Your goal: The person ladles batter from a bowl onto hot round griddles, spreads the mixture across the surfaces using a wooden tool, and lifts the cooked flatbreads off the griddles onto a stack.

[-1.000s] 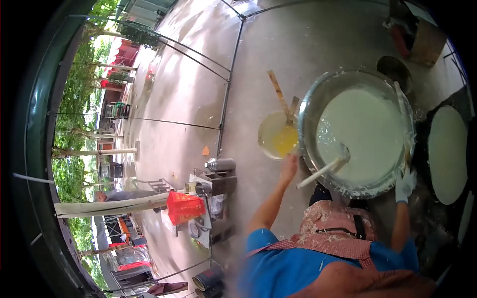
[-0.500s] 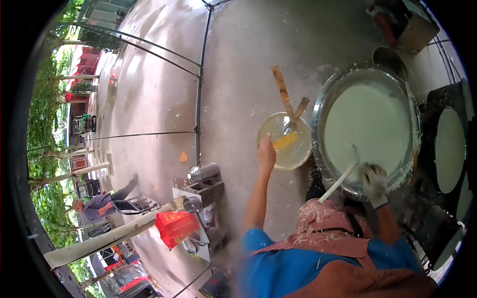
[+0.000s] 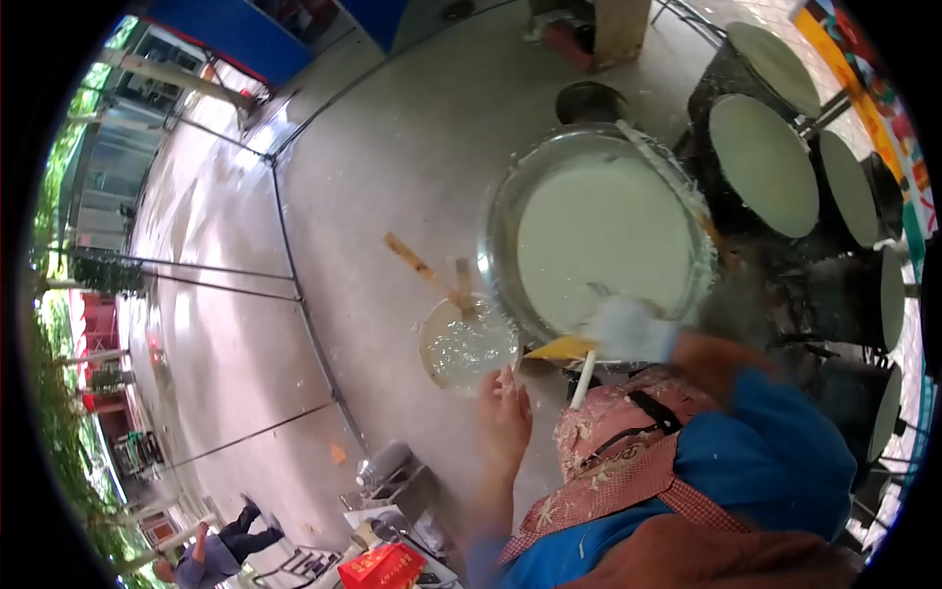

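Observation:
My right hand (image 3: pixel 628 330), in a pale glove and blurred, is closed on a yellow scraper (image 3: pixel 561 348) over the near rim of a big metal basin (image 3: pixel 498 221). Whitish batter (image 3: pixel 603 231) fills much of the basin. Below the glove, a white handle (image 3: pixel 585 379) sticks out over the rim; its other end lies in the batter. My bare left hand (image 3: pixel 505 404) is open at the near right edge of a smaller bucket (image 3: pixel 424 361) of cloudy water, fingers apart with nothing seen in them. Two wooden sticks (image 3: pixel 412 257) lean out of that bucket.
Several round black griddles with pale tops (image 3: pixel 763 162) stand at the right. A dark pan (image 3: pixel 589 101) and a cardboard box (image 3: pixel 620 34) lie beyond the basin. A steel flask (image 3: pixel 385 461) and a red bag (image 3: pixel 383 566) are at lower left; a person (image 3: pixel 211 552) walks beyond.
The yellow scraper has gone from my left hand in the bucket to my gloved right hand. My left hand has drawn back to the bucket's edge. The view has turned right.

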The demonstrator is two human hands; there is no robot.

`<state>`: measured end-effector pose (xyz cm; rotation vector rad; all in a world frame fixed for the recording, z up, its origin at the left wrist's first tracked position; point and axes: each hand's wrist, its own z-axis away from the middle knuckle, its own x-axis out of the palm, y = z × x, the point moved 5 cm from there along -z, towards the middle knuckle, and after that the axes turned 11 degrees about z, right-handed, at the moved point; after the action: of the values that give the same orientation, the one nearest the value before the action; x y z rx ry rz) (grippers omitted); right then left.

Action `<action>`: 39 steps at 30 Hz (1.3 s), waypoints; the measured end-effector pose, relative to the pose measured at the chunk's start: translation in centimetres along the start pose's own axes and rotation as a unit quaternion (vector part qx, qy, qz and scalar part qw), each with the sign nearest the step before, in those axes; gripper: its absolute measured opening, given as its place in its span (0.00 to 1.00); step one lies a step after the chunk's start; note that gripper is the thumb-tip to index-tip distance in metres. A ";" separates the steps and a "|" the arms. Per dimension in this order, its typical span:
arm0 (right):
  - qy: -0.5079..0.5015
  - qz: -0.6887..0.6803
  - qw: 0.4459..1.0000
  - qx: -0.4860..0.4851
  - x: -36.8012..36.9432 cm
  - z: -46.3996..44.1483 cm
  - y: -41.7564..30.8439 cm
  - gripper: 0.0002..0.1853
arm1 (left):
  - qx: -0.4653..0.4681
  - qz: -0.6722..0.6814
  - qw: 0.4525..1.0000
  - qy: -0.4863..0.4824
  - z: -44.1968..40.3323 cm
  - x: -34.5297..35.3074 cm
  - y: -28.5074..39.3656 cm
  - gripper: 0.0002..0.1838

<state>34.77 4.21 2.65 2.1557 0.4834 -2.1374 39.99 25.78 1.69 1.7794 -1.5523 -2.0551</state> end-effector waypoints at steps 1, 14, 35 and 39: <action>-0.022 -0.048 0.995 0.080 -1.0 5.3 2.6 0.10 | -0.018 -0.027 0.999 -0.001 0.4 1.3 1.0 0.31; -0.099 -0.043 0.882 0.459 4.7 25.3 21.3 0.19 | -0.261 0.037 0.932 -0.249 0.4 18.2 -2.3 0.27; -0.151 0.103 0.890 0.417 5.2 4.0 33.1 0.16 | -0.273 0.430 0.858 -0.060 1.7 10.2 -6.0 0.31; -0.091 0.191 0.937 0.279 11.1 -5.0 36.6 0.15 | -0.403 0.570 0.716 -0.024 1.7 11.9 -3.9 0.34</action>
<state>49.18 -27.24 -14.35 2.0097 -0.5830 -2.3887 36.70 22.06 -9.96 0.2475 -0.9626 -1.5804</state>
